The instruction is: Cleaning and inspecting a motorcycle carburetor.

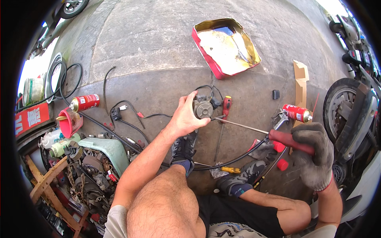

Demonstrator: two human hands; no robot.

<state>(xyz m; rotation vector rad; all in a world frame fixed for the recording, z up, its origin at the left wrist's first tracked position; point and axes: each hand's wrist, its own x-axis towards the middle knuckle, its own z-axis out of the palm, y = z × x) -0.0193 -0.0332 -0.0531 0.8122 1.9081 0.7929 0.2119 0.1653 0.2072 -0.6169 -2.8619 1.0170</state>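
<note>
The left hand (185, 116), bare, is clamped on a small metal part (203, 110), thumb on its near side and fingers on its far left side. This grip appears to brace the part while leaving its round face and right side exposed. The part sits centrally, just beyond the left shoe (183, 150); whether it bears on the floor cannot be told.

The right hand (316, 156), in a grey work glove, has its fingers closed around the red handle of a long screwdriver (283, 139). The shaft runs left, nearly level, its tip at the part's near right edge; contact cannot be confirmed. Holding the handle well to the right presumably gives a straight line to the part.

A second screwdriver (226, 107) lies just right of the part, likely for easy reach. Farther off stands a red-sided tin (216, 70), open side up, probably to contain its contents. Spray cans lie on their sides, one left (86, 102), one right (297, 113).
</note>
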